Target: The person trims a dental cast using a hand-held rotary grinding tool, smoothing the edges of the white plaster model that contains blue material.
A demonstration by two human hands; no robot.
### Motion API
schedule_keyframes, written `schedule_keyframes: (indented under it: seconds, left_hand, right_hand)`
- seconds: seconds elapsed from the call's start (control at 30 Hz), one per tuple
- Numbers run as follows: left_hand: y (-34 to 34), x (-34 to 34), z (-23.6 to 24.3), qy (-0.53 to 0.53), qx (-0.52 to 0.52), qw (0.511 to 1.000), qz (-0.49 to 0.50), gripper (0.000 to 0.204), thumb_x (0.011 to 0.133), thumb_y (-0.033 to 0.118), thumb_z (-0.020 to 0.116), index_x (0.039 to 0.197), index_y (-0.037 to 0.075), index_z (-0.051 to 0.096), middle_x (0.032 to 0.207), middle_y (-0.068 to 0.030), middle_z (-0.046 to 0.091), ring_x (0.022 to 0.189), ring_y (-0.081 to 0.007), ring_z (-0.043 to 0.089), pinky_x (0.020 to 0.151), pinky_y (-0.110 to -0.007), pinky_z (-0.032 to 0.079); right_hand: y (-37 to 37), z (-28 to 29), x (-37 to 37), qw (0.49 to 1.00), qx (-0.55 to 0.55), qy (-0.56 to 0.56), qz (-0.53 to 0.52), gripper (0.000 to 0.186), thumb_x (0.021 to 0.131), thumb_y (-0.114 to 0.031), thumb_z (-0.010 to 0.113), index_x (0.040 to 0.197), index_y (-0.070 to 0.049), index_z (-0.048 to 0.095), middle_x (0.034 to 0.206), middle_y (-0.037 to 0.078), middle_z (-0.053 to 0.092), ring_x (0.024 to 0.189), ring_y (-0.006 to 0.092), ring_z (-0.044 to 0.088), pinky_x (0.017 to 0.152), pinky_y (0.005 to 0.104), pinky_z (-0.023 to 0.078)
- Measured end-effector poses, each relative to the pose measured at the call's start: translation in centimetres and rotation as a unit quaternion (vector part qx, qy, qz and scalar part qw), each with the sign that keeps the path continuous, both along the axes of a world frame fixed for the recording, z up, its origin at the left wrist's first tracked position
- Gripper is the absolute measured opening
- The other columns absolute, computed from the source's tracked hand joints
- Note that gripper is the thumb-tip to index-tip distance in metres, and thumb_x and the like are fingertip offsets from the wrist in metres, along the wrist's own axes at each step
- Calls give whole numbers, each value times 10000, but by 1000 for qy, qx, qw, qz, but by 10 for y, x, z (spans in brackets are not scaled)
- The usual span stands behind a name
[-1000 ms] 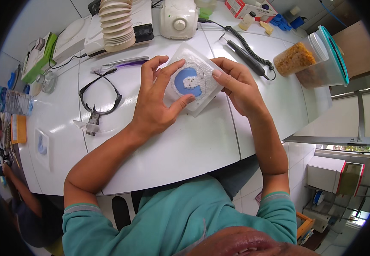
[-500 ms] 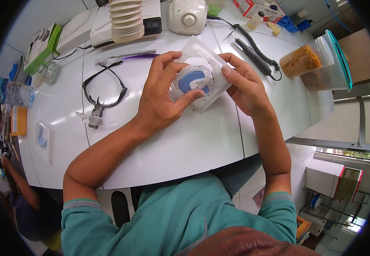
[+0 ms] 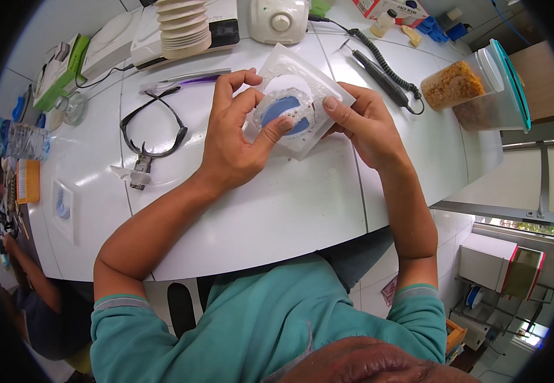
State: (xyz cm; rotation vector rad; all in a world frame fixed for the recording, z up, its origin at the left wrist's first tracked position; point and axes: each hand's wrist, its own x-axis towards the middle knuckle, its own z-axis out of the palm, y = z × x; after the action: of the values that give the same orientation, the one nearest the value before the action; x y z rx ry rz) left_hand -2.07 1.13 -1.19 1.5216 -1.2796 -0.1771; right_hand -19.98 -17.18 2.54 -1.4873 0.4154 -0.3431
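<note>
Above the table I hold a translucent square plastic sheet (image 3: 281,62), tilted like a diamond. Set in its middle is a rounded blue piece (image 3: 278,111) with a pale grainy rim around it and a white patch above. My left hand (image 3: 235,137) grips the left side, its thumb pressing on the blue piece and its fingers bent at the upper left edge. With thumb on top and fingers beneath, my right hand (image 3: 366,124) pinches the sheet's right edge. The fingertips under the sheet are hidden.
Dark-framed safety glasses (image 3: 152,121) lie to the left, below a purple-handled tool (image 3: 194,80). A corded handpiece (image 3: 379,78) rests at the right, near tubs of orange granules (image 3: 452,86). At far left lies another clear square sheet (image 3: 63,210); a co-worker (image 3: 50,313) sits beyond.
Both hands have shifted slightly up and left in the picture with the sheet. The left thumb still rests on the blue piece, and the grip stays the same.
</note>
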Motion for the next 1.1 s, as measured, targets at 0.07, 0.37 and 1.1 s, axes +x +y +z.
schedule_keyframes:
  seconds: [0.07,0.37,1.1]
  left_hand:
    - [0,0,0,-4,1,1000,3,343,1010,304,861,1073,-17,758,1434,-210,496,1416,-387,519,1151,-477,458]
    - [-2,1,-1,26,5,1000,-14,336,1062,268,807,1134,-52,731,1488,-213,479,1401,-369,528,1169,-443,444]
    - [3,3,1,110,46,991,-59,291,1128,259,704,1234,-12,719,1604,-171,448,1535,-287,429,1271,-415,339]
  right_hand:
    - [3,0,2,1000,-8,-1,-14,491,1110,-341,746,1291,114,713,1100,178,817,943,194,798,839,343,664]
    - [4,-29,10,995,48,-71,-49,457,1161,-287,661,1352,129,666,1173,172,802,1023,192,785,912,338,642]
    - [-1,-37,8,994,75,-50,-54,701,1130,-316,729,1492,232,485,1198,220,771,1089,191,741,959,317,597]
